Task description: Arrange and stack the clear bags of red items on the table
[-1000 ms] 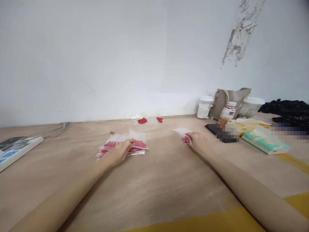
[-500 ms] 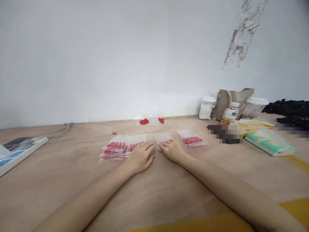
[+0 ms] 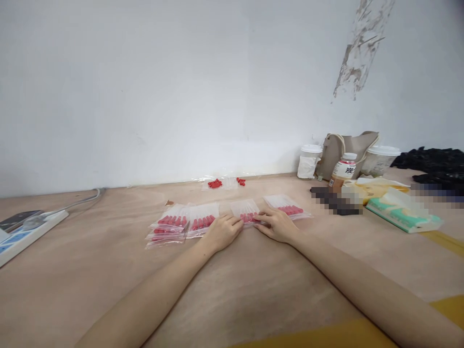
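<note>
Between my two hands a small clear zip bag [image 3: 245,207] lies flat on the table, a row of red pieces with narrow ends at its near side. My left hand [image 3: 224,233] is closed at the bag's near left corner, thumb hidden. At the near right corner, my right hand [image 3: 277,225] has the edge between thumb and fingers. Left of my left hand is another filled bag [image 3: 203,212], beside a stack of filled bags [image 3: 170,224]. One more filled bag [image 3: 284,203] lies just beyond my right hand.
Near the wall, loose red pieces [image 3: 215,183] lie on clear plastic. At right stand a lidded cup [image 3: 309,162], a drink bottle [image 3: 343,170], a grey bag [image 3: 328,154] and a tissue pack [image 3: 402,215]. A power strip [image 3: 34,237] with a phone [image 3: 20,221] lies at left.
My right hand has shifted right, off the middle bag's face to its corner, uncovering the red pieces. My left hand has moved right onto that bag's left corner, uncovering the neighbouring bag.
</note>
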The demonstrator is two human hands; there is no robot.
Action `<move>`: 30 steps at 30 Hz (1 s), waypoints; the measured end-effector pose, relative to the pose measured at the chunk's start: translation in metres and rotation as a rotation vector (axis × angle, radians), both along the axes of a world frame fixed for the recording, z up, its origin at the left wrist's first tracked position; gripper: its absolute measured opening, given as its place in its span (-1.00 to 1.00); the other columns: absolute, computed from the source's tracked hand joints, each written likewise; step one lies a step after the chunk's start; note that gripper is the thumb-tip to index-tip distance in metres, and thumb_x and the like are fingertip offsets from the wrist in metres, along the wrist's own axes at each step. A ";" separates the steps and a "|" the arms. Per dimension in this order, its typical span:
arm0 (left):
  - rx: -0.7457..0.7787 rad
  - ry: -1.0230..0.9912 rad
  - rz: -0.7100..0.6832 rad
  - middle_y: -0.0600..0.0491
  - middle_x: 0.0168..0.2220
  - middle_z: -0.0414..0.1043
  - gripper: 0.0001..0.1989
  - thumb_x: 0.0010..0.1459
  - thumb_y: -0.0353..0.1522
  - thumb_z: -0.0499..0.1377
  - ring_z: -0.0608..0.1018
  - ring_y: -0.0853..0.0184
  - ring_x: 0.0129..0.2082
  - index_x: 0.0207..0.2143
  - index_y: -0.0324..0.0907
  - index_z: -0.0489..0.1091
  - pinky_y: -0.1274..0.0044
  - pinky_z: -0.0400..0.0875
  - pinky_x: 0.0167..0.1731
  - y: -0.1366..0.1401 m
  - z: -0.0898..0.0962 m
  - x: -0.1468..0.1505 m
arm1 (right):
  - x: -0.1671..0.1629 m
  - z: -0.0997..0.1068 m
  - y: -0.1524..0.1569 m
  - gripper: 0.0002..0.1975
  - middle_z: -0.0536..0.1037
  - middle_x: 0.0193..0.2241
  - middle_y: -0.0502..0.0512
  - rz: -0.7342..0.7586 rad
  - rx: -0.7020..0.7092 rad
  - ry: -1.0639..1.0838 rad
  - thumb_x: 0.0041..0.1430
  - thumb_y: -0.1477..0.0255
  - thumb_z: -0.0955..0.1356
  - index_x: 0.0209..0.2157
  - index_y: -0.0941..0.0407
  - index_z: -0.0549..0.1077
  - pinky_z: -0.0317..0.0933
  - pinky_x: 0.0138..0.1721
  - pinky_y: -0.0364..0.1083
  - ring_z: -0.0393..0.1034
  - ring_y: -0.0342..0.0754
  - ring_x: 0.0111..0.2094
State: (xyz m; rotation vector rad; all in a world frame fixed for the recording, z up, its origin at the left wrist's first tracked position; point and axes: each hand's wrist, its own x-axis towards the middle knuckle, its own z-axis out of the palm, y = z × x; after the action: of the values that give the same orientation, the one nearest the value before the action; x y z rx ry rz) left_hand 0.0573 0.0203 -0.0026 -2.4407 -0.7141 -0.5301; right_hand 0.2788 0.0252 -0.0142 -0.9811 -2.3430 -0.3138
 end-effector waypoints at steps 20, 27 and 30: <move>0.147 0.070 0.054 0.08 -0.57 0.33 -0.75 0.11 -0.61 -0.06 0.40 0.38 -0.51 -0.51 -0.23 0.31 0.38 0.22 -0.06 -0.002 0.004 -0.020 | -0.004 -0.004 0.005 -0.77 0.45 -0.46 0.05 0.043 0.269 -0.188 0.18 0.49 0.18 -0.43 0.14 0.44 0.06 -0.37 -0.16 0.29 -0.17 -0.42; 0.104 0.007 0.009 0.11 -0.54 0.34 -0.76 0.17 -0.55 -0.08 0.40 0.40 -0.49 -0.45 -0.20 0.32 0.36 0.16 -0.03 -0.003 0.004 -0.020 | -0.024 0.001 -0.004 -0.84 0.45 -0.44 0.05 0.046 0.341 -0.143 0.15 0.41 0.22 -0.33 0.12 0.42 -0.01 -0.34 -0.12 0.25 -0.13 -0.36; 0.107 -0.010 0.016 0.12 -0.56 0.32 -0.76 0.18 -0.53 -0.08 0.39 0.41 -0.51 -0.46 -0.19 0.31 0.37 0.17 -0.05 -0.003 0.002 -0.020 | -0.043 0.002 -0.003 -0.83 0.45 -0.43 0.06 0.055 0.413 -0.178 0.17 0.44 0.21 -0.38 0.12 0.41 -0.04 -0.35 -0.10 0.22 -0.13 -0.37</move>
State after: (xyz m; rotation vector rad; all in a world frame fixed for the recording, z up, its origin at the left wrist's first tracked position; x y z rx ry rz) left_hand 0.0375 0.0172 -0.0006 -2.3327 -0.6906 -0.5610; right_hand 0.2360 0.0223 -0.0120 -0.7101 -2.3211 -0.8541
